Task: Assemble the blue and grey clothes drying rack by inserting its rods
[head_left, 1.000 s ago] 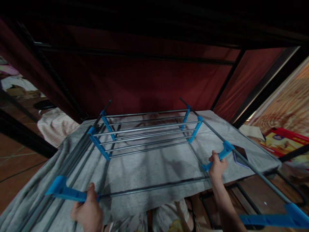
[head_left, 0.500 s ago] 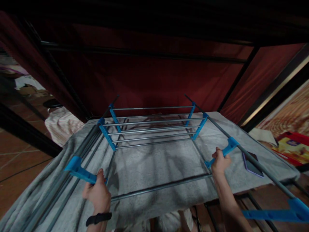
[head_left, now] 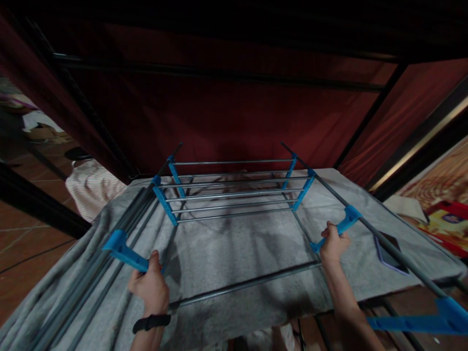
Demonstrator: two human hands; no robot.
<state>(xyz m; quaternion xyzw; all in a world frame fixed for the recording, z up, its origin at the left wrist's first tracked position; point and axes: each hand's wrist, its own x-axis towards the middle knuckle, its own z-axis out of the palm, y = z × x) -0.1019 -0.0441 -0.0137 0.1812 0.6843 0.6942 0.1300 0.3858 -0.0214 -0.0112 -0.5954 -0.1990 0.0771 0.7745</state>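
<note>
Near side: left hand [head_left: 150, 286], black wristband [head_left: 151, 322], wrapped round a blue plastic bracket [head_left: 127, 254] above grey tubes [head_left: 91, 265]. Right hand [head_left: 333, 245] grasps the right-hand bracket [head_left: 350, 218]; phone [head_left: 388, 249] nearby. Beyond, I see the tube rack's crossbars [head_left: 234, 195] over grey blanket [head_left: 234, 248], red curtain [head_left: 226, 112] behind.

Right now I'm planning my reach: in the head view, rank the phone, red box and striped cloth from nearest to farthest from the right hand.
From the right hand:
1. Phone, on its right.
2. Red box, at the right edge.
3. Striped cloth, far left.
</note>
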